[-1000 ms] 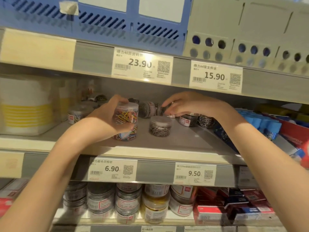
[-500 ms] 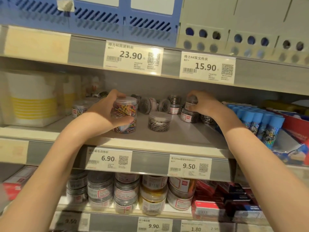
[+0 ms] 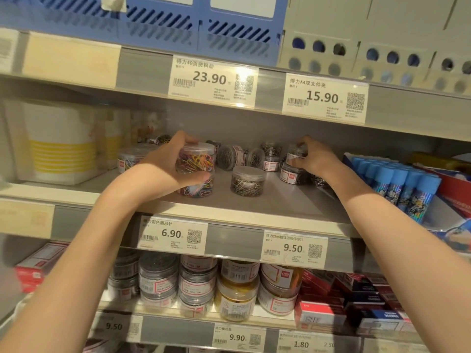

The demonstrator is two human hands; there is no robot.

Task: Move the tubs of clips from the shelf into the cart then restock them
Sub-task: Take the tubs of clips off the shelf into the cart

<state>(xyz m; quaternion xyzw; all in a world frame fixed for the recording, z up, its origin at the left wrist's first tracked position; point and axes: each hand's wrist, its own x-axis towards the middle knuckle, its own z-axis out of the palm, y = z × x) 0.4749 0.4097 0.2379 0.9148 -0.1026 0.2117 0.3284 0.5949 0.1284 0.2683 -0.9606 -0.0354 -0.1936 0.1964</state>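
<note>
Coloured clips tub is sitting upright in my left hand fingers' grip; my right hand is pinching a stacked tub at three o'clock.

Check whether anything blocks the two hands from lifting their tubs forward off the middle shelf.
Nothing visible does. The left hand already grips the upper colored-clip tub, the right hand the small tub atop another. The shelf's front edge is open; a lone silver-clip tub stands between them, beside both paths.
</note>
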